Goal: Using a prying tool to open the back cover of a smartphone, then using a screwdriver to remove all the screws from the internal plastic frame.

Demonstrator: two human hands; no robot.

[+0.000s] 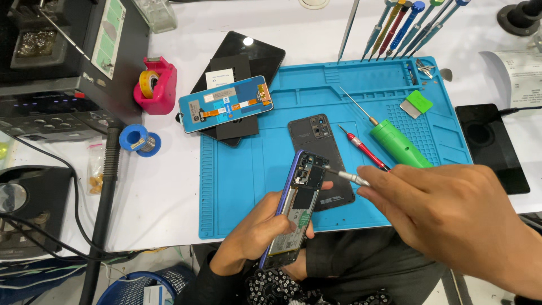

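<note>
My left hand (257,231) grips an opened phone (296,206) by its lower half, its circuit board and battery exposed and its purple edge facing left. In my right hand (451,212) is a thin silver screwdriver (345,175), its tip touching the phone's upper board near the camera area. A dark back cover (316,133) with camera cutouts lies on the blue work mat (243,169) just behind the phone.
A red screwdriver (364,148), a green electric screwdriver (398,142) and a green scraper (418,104) lie on the mat. A blue-backed screen panel (226,103) rests on a dark tablet left of it. A pink tape dispenser (157,85), solder spool (139,140), screwdriver rack (406,25) and a black pad (491,144) surround it.
</note>
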